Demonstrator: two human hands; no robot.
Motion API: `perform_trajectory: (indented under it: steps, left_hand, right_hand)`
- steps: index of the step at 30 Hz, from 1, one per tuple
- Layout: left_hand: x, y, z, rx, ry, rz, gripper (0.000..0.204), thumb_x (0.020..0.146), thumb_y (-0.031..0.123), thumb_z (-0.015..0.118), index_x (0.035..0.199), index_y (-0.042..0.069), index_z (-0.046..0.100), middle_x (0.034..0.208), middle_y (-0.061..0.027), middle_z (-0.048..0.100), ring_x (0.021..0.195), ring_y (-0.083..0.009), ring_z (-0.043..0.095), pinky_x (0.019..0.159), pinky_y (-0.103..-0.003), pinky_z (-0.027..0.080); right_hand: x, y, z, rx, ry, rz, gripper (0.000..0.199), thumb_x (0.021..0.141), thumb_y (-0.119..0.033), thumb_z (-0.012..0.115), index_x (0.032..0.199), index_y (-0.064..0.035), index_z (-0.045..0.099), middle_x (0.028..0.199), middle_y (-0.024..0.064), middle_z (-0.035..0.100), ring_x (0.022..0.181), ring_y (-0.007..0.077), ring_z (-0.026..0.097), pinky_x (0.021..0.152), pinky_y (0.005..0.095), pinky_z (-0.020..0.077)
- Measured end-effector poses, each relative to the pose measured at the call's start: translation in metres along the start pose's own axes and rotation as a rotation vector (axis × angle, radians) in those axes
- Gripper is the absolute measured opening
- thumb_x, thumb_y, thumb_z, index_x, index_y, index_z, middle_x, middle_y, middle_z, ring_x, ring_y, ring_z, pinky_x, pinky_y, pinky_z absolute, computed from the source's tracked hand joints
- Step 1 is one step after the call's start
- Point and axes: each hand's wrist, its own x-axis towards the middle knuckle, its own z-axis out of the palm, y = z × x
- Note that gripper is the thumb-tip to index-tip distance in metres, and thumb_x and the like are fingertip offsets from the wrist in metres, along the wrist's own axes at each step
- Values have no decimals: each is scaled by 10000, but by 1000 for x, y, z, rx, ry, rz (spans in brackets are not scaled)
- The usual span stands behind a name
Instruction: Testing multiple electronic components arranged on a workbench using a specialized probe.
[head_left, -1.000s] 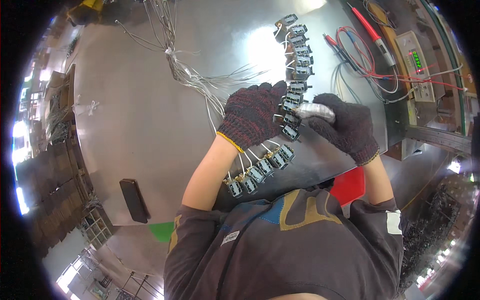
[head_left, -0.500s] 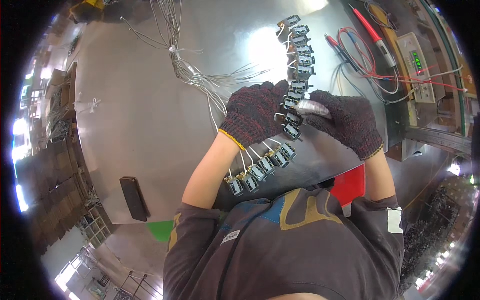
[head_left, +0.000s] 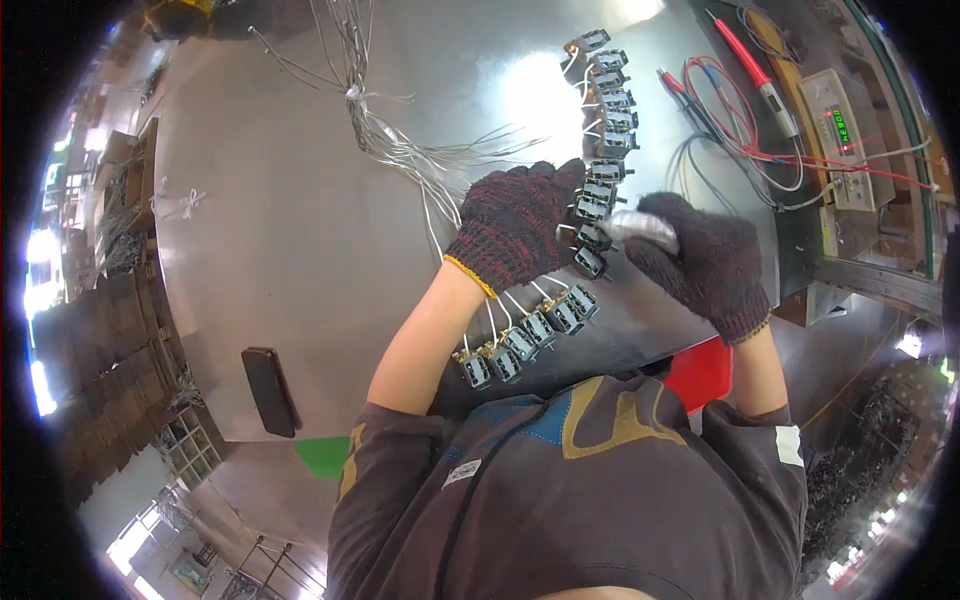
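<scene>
Dark knit-gloved right hand [head_left: 705, 262] closed around blurred silvery object [head_left: 648, 230]; dark knit-gloved left hand [head_left: 515, 218], finger spread unclear. Curved row of grey-black boxy components [head_left: 593, 210] passes between: slip could knock it askew.

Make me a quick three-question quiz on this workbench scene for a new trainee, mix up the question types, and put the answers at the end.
1. What does the right hand, in its dark knitted glove, hold?
2. True or false: the flat, black, rectangular phone lies to the left of the gloved left hand.
3. Compared with the curved row of small, boxy, grey-and-black parts, the long, red, pen-shaped probe lies: A) to the left, B) to the right, C) underneath.

Key:
1. A pale, silvery, elongated object; it is too blurred to identify.
2. True.
3. B.
</scene>
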Motion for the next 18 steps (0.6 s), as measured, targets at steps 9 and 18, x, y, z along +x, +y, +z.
perform_trajectory:
  steps: [9,18]
  left_hand:
    - [3,6,-9,-30,-131,-57,1026,756,547,848,1605,154,427,1469,-211,607,1334,-387,607,1113,-516,485]
    - [3,8,-11,-44,-77,-28,1017,736,516,866,1586,148,446,1468,-218,611,1320,-379,620,1095,-515,497]
  right_hand:
    - [-18,-14,13,-116,-42,68,422,897,-500,800,1185,-205,712,830,97,750,691,327,735,624,420,562]
    - [-12,-11,0,-171,-152,27,459,896,-515,792,1217,-203,691,790,87,740,668,301,731,590,429,550]
